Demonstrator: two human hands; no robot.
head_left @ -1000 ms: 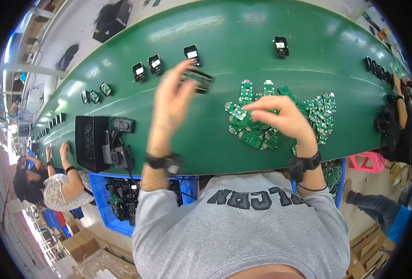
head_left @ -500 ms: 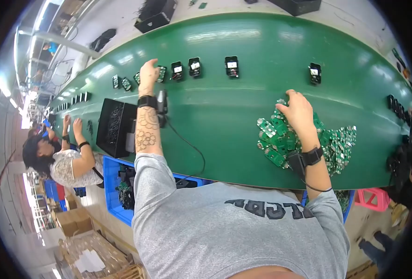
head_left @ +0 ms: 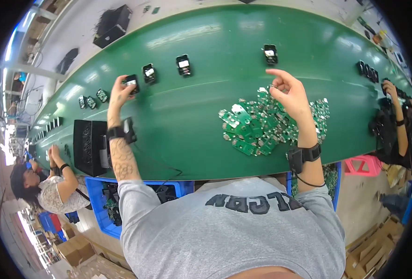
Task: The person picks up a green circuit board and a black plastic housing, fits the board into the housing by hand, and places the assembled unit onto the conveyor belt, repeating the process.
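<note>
My left hand (head_left: 118, 96) has its thumb and fingers around a small black case (head_left: 132, 84) with a white patch inside, at the left of the green bench. Just right of it lie two similar cases (head_left: 149, 73) (head_left: 183, 65), apart from each other. My right hand (head_left: 291, 96) is over the top of a heap of green circuit boards (head_left: 248, 132). Its index finger is stretched out, the other fingers are curled, and the thumb stands apart from the index finger. No board shows clearly in it. Beyond that hand lies another black case (head_left: 270, 54).
Several cases with green parts (head_left: 91, 102) lie left of my left hand. A black bin (head_left: 78, 144) of small dark parts stands at the bench's left. Blue crates (head_left: 106, 223) sit below the near edge. Co-workers (head_left: 66, 190) work at both sides; a pink stool (head_left: 363, 166) stands right.
The view has turned to the right. My left hand has moved right along the row and taken hold of a black case. My right hand has shifted slightly upward over the boards, its fingers curling.
</note>
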